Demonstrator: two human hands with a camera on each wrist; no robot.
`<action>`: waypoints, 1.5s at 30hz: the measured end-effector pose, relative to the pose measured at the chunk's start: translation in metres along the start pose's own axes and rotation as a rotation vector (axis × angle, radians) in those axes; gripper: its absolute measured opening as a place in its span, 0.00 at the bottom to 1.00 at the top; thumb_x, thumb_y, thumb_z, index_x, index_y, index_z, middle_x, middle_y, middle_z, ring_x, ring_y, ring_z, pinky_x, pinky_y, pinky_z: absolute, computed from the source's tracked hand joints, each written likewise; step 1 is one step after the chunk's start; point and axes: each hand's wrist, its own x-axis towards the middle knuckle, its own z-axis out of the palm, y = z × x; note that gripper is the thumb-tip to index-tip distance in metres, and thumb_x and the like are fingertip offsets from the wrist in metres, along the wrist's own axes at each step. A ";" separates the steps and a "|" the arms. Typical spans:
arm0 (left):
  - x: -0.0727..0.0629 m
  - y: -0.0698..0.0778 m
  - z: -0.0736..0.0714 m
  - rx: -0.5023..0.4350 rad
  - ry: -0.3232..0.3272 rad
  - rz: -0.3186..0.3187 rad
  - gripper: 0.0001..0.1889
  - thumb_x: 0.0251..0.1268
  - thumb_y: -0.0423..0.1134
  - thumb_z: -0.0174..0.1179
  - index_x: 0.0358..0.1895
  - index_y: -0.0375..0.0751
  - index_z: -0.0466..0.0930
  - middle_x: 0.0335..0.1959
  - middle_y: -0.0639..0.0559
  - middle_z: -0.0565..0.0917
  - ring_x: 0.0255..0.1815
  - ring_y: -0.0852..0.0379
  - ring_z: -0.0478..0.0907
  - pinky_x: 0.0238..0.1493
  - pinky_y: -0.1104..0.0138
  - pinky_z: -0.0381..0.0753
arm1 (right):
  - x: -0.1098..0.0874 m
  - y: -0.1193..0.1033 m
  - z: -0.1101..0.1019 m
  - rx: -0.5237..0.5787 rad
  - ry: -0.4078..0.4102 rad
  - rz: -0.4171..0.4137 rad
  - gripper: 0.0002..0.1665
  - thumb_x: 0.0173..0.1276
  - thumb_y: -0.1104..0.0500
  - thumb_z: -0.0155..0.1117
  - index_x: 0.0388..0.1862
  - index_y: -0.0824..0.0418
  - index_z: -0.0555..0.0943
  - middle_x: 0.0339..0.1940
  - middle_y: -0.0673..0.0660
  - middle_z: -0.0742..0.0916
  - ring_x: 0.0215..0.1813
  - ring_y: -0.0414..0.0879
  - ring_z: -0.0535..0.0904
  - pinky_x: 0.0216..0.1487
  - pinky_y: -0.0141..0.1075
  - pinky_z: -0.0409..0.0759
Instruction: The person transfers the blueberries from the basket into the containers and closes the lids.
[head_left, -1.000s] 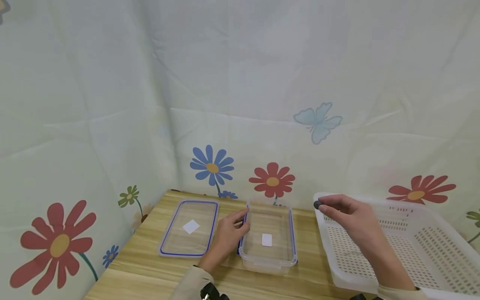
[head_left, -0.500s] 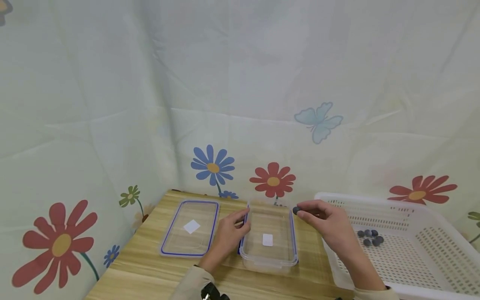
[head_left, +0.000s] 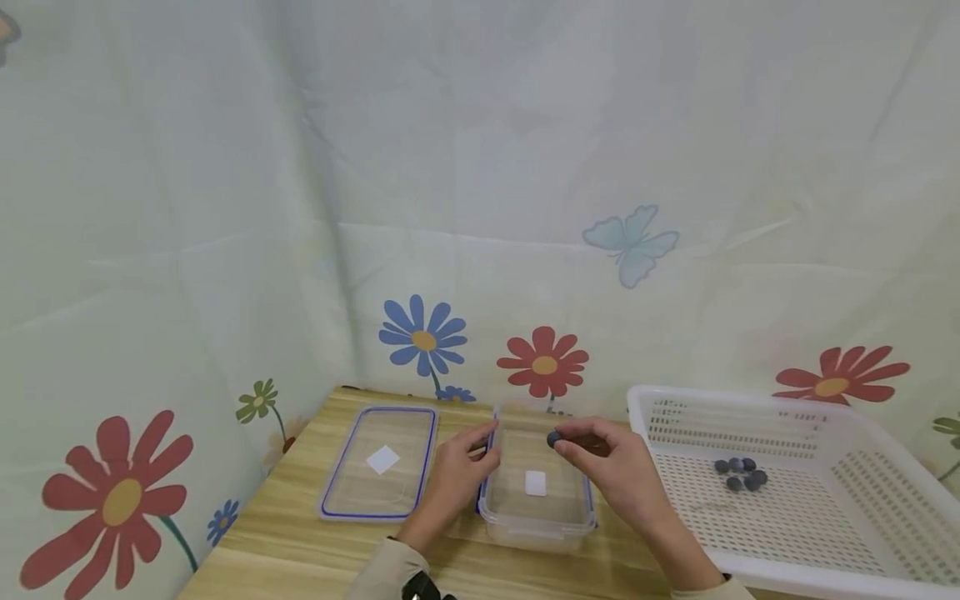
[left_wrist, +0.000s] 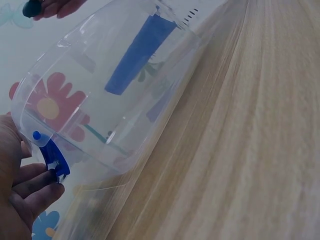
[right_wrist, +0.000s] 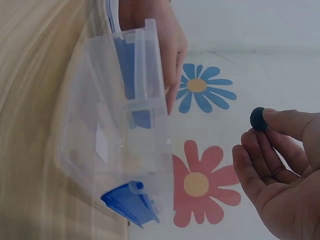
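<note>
My right hand (head_left: 622, 471) pinches a blueberry (head_left: 553, 438) between thumb and fingertips, held over the clear food container (head_left: 536, 529). In the right wrist view the blueberry (right_wrist: 258, 119) shows dark and round, above the container's rim level. My left hand (head_left: 453, 471) holds the container's left side, thumb and fingers at the rim. Seen from the left wrist, its fingers (left_wrist: 45, 195) curl at a blue latch (left_wrist: 54, 157). A white label (head_left: 535, 483) shows through the container, with no blueberries visible inside.
A clear lid (head_left: 378, 492) with a blue seal lies on the wooden table (head_left: 285, 533), left of my left hand. To the right stands a white perforated basket (head_left: 787, 533) holding several blueberries (head_left: 738, 475). A flower-printed curtain (head_left: 480, 167) hangs behind the table.
My right hand has carried the blueberry left from above the basket to over the container, uncovering the blueberries in the basket. The left hand has stayed at the container's side.
</note>
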 end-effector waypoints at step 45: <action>0.000 0.001 0.000 0.014 0.008 -0.011 0.21 0.70 0.30 0.66 0.65 0.30 0.84 0.62 0.34 0.84 0.59 0.36 0.85 0.56 0.53 0.87 | -0.002 0.034 0.031 -0.065 -0.109 0.025 0.07 0.70 0.62 0.76 0.46 0.62 0.90 0.44 0.58 0.92 0.44 0.47 0.88 0.43 0.31 0.86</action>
